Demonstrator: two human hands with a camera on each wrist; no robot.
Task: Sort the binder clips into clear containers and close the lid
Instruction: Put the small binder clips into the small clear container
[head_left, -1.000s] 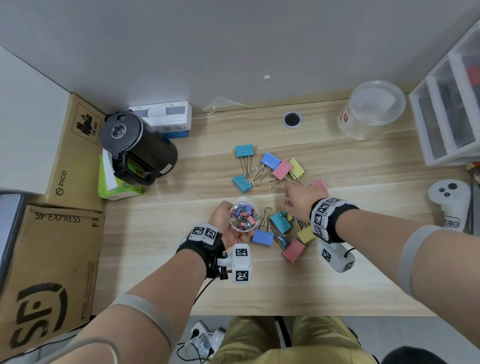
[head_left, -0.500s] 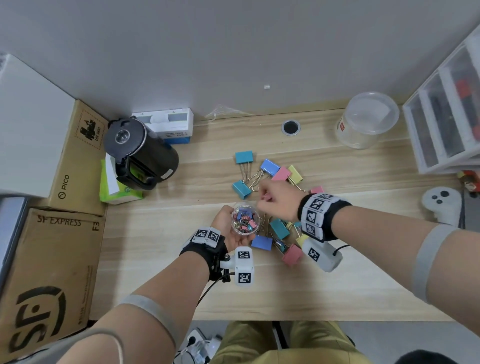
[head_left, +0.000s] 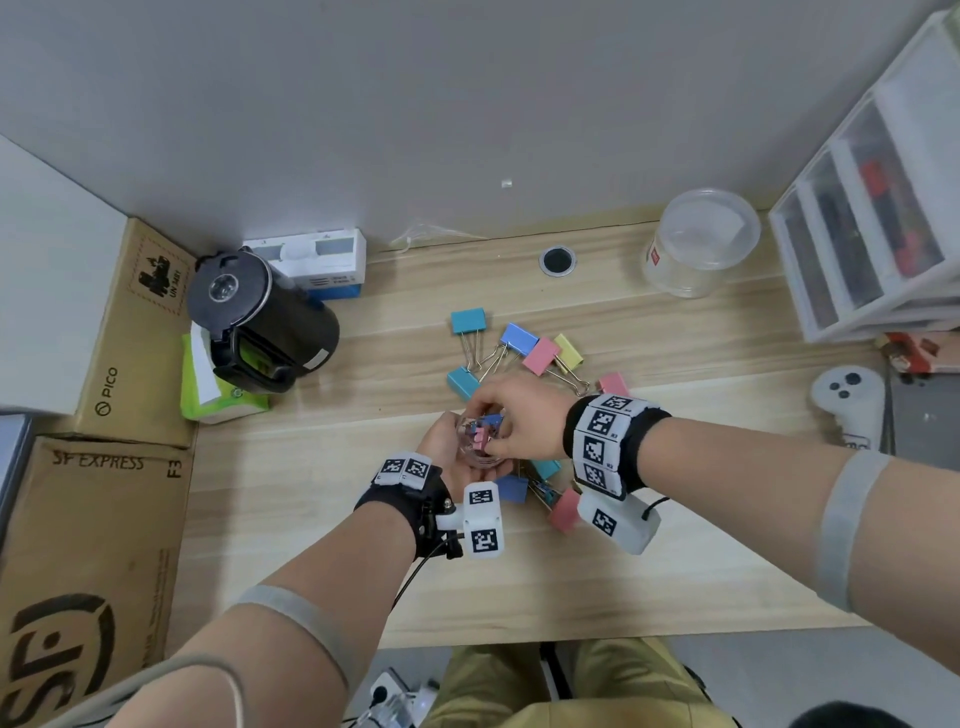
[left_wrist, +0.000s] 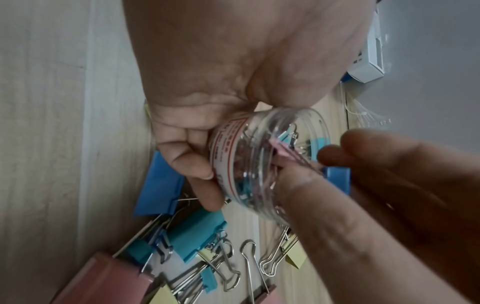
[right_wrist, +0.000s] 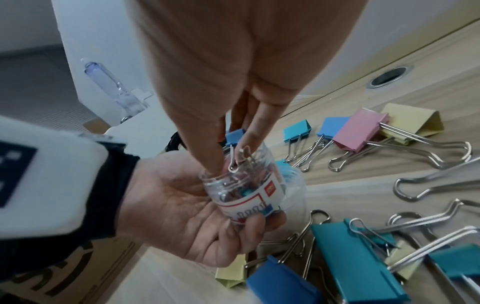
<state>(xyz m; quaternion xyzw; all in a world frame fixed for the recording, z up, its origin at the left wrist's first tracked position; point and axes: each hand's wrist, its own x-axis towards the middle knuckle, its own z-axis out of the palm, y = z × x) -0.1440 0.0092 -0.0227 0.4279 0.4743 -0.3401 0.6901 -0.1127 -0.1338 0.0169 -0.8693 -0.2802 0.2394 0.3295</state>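
Observation:
My left hand (head_left: 457, 447) grips a small clear jar (head_left: 480, 449) partly filled with small coloured binder clips, tilted toward the right. The jar (right_wrist: 246, 191) has a red-and-white label and no lid on. My right hand (head_left: 511, 421) is at the jar's mouth and pinches a small blue clip (right_wrist: 235, 135) by thumb and fingers; its wire handles hang into the opening. A small pink clip (left_wrist: 280, 148) shows at the rim. Large binder clips (head_left: 540, 356) in teal, blue, pink and yellow lie on the wooden desk (head_left: 675, 545) behind and to the right of the jar.
A bigger clear tub with a lid (head_left: 698, 244) stands at the back right. A black kettle (head_left: 260, 322) and cardboard boxes (head_left: 104, 519) fill the left side. White drawers (head_left: 872, 218) and a white controller (head_left: 847, 405) sit at the right edge.
My right hand moved left from the pile of large clips to the mouth of the jar, bringing a small clip. The left hand kept hold of the jar, nearly in place.

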